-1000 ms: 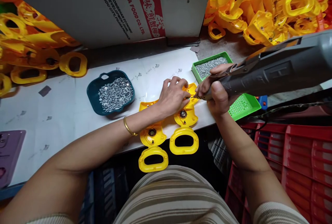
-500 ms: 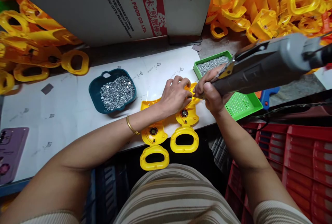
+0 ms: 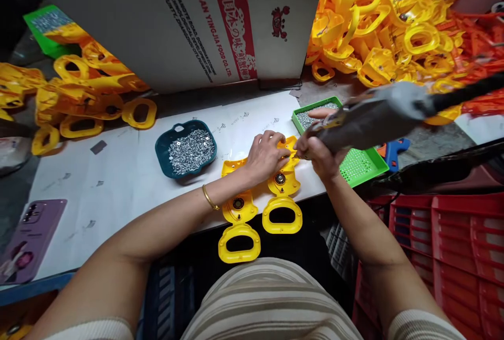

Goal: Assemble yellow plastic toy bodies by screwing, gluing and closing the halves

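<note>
My right hand (image 3: 323, 157) is wrapped around a grey electric screwdriver (image 3: 368, 122), blurred by motion, its front end pointing left toward a yellow plastic shell (image 3: 289, 186). On the upper part of that shell rests my left hand (image 3: 268, 157), fingers bent and closed on it near the screwdriver's tip; the fingertips are partly hidden, so a small piece between them cannot be made out. The shell has a round metal-centred fitting and a loop-shaped end over the table edge. A second, similar yellow shell (image 3: 249, 206) lies to its left, partly under my left forearm.
A dark teal tray (image 3: 163, 145) and a green tray (image 3: 296, 122) hold small metal screws. A green perforated basket (image 3: 381, 164) and a blue-handled tool (image 3: 396, 153) lie right. A large carton (image 3: 157, 30) stands behind, between yellow part piles. A purple phone (image 3: 43, 224) lies left; red crates (image 3: 464, 245) stand right.
The view has shifted, so the table things appear further right and lower. The screwdriver's rear end has swung slightly down and left; both hands stay at the same shell.
</note>
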